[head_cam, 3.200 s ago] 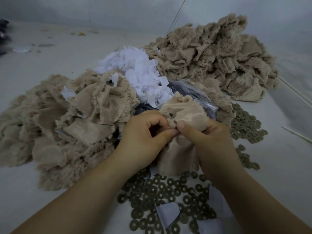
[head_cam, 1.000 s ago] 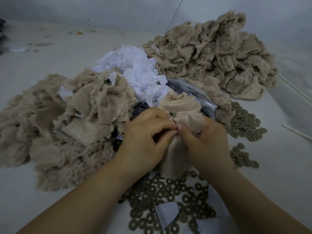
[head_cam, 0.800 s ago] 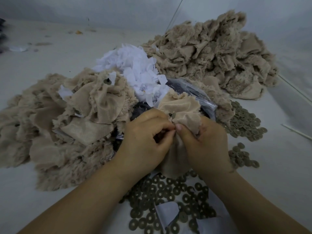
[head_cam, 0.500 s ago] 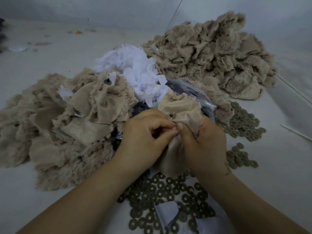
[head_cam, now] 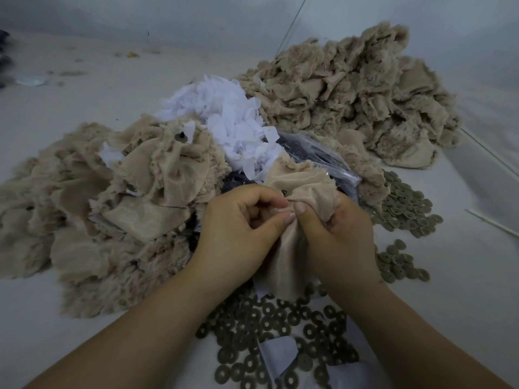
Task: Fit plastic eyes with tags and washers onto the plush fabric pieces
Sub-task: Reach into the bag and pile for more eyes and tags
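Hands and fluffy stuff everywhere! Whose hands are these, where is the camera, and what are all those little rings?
The camera sits on a person's head, looking down at their own hands. The left hand and right hand both pinch one beige plush piece. Around them lie heaps of plush pieces, a pile of white tags, a clear plastic bag of dark parts, and many ring-shaped washers on the table. The washers go on behind the eyes.

Toy-making workshop floor, heaps of cut tan plush pieces (head_cam: pixel 351 102) left and far right, white tags (head_cam: pixel 224 116) between, loose washers (head_cam: pixel 269 327) scattered near.
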Demonstrator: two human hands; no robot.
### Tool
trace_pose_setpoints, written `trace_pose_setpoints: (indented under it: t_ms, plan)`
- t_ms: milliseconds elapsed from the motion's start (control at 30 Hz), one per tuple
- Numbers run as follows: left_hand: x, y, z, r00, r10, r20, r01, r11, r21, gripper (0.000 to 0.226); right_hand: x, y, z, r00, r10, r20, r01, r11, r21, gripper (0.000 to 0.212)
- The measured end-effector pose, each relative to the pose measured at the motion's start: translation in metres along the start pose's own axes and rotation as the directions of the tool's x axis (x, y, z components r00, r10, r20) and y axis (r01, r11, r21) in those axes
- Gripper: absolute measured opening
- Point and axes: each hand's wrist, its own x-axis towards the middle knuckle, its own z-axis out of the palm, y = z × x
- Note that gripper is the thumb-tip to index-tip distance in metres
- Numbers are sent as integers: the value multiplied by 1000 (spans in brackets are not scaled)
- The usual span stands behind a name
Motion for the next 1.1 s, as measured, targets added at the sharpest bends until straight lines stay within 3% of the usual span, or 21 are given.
trace_pose_setpoints:
  t_ms: [133, 233, 333, 467, 567, 867, 1033, 1100]
  plan:
    - [1, -2, -1, 998, -57, -3, 57, 996, -76, 16, 0, 3, -2, 974, 178, 141, -212, 936, 281, 18]
    - [3, -2, -3, 998, -68, -7, 67, 995, -73, 10, 0, 4, -3, 931, 207, 301, -338, 797, 500, 32]
    - [4, -2, -3, 998, -54, -21, 53, 998, -26, 9, 1, 6, -3, 919, 216, 331, -377, 730, 570, 35]
    - [3, -1, -3, 1000, -16, -23, 17, 999, 46, 9, -1, 4, -5, 971, 128, 201, -198, 903, 382, 16]
    - [2, 0, -2, 1000, 25, -9, -24, 994, 103, 6, -1, 2, -5, 993, 39, 113, -62, 976, 209, 17]
    - [4, 0, -4, 990, 123, 70, -134, 971, 196, 9, -1, 0, -5, 996, -57, 62, 56, 998, 14, 12]
    - [5, -2, -3, 949, 297, 104, -313, 857, 410, 10, -1, 0, -3, 995, -84, 47, 87, 994, -66, 36]
    - [4, -2, -3, 937, 328, 117, -344, 820, 457, 10, -1, 2, -4, 996, -87, 19, 88, 994, -67, 31]
